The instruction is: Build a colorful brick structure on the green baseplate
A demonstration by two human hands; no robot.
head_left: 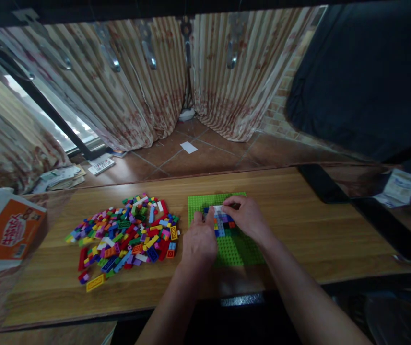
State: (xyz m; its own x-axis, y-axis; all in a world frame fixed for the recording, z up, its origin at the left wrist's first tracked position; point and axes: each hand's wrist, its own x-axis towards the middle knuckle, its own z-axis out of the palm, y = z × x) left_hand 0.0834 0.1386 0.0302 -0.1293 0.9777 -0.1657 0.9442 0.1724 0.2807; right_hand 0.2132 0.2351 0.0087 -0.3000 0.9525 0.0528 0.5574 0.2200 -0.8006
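Note:
A green studded baseplate [232,256] lies on the wooden table, with a low patch of coloured bricks built up on it. Within that patch are light blue bricks [220,227] and darker ones beside them. My right hand [250,218] reaches in from the right, its thumb and fingers pinched at a white brick [218,209] along the far side of the patch. From the left, my left hand [200,239] lies over the patch's edge with fingers curled down. Its index fingertip is at the white brick's left end; the thumb and anything under it are hidden.
Left of the baseplate spreads a large pile of loose bricks [129,235] in many colours. An orange-and-white box [9,230] stands past the table's left end. At the right lie black flat objects [322,183]. Striped curtains [136,91] hang beyond the table.

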